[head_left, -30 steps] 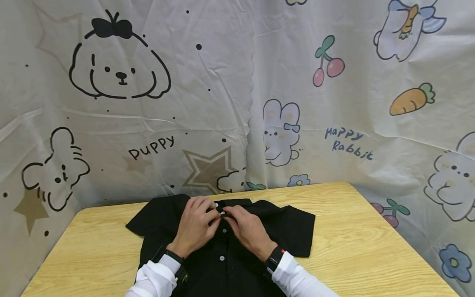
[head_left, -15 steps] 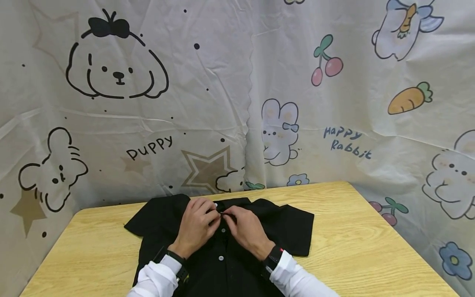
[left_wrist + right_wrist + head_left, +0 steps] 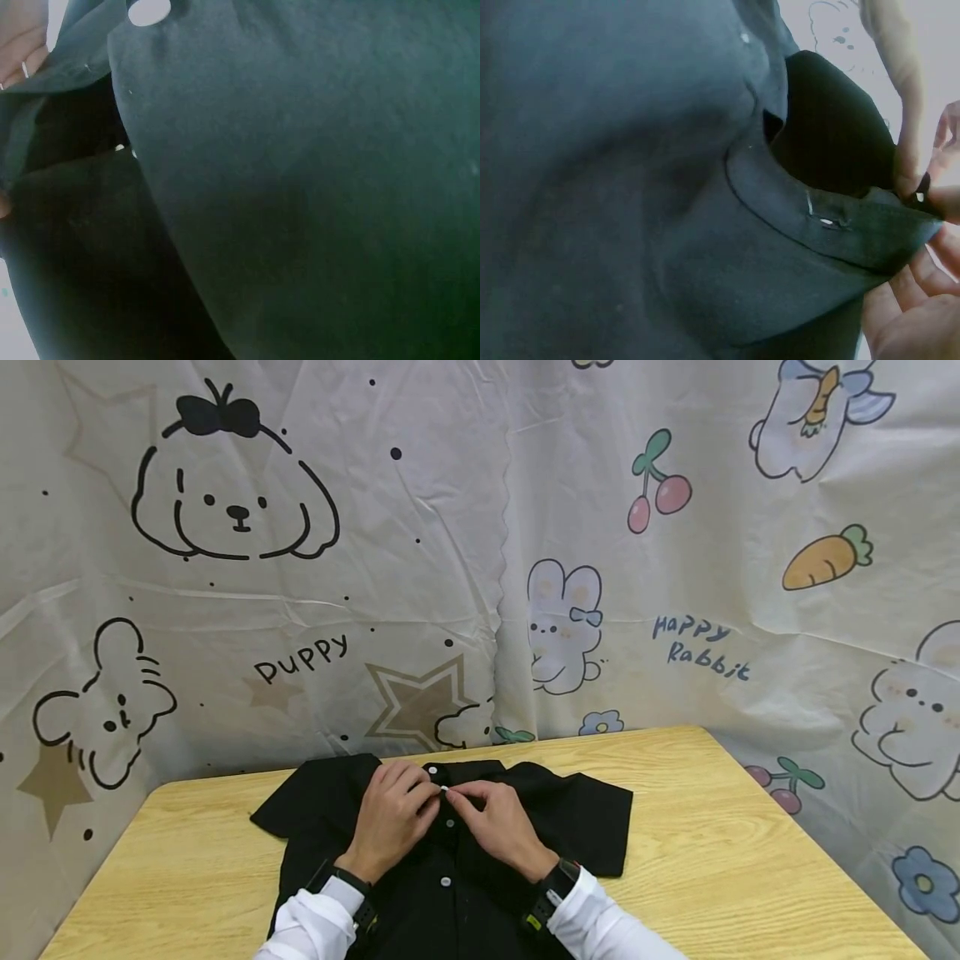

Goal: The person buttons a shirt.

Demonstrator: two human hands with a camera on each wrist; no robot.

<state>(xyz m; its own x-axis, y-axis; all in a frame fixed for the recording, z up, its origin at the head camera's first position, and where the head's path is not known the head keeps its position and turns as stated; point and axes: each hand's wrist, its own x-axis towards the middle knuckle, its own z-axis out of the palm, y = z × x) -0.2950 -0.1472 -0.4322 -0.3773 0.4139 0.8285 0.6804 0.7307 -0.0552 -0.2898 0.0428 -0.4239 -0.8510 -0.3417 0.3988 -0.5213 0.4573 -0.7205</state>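
white sleeves (image 3: 307, 920) come in at the near edge, with black wrist straps (image 3: 557, 887) where they end. beyond the straps lies a black shirt (image 3: 487, 910), front up on the table (image 3: 742, 860), its collar end toward the table's far edge and its two short sleeves spread out to the sides. a lower button (image 3: 446, 882) sits on the front strip between the forearms, and a middle button (image 3: 450, 823) farther up, between the hands. the left hand (image 3: 393, 822) has its grip pinching the shirt's front edge, fingers bent. the right hand (image 3: 504, 827) meets it from the other side, thumb and forefinger pinching at a white button (image 3: 444, 789); whether that button is through a hole, i cannot tell. in the right wrist view the front edge is lifted and bowed, with a dark gap behind it. a top button (image 3: 432, 769) shows just past the fingertips. behind the table hangs pale cloth (image 3: 450, 410), printed with a puppy head, rabbits, cherries and a carrot.
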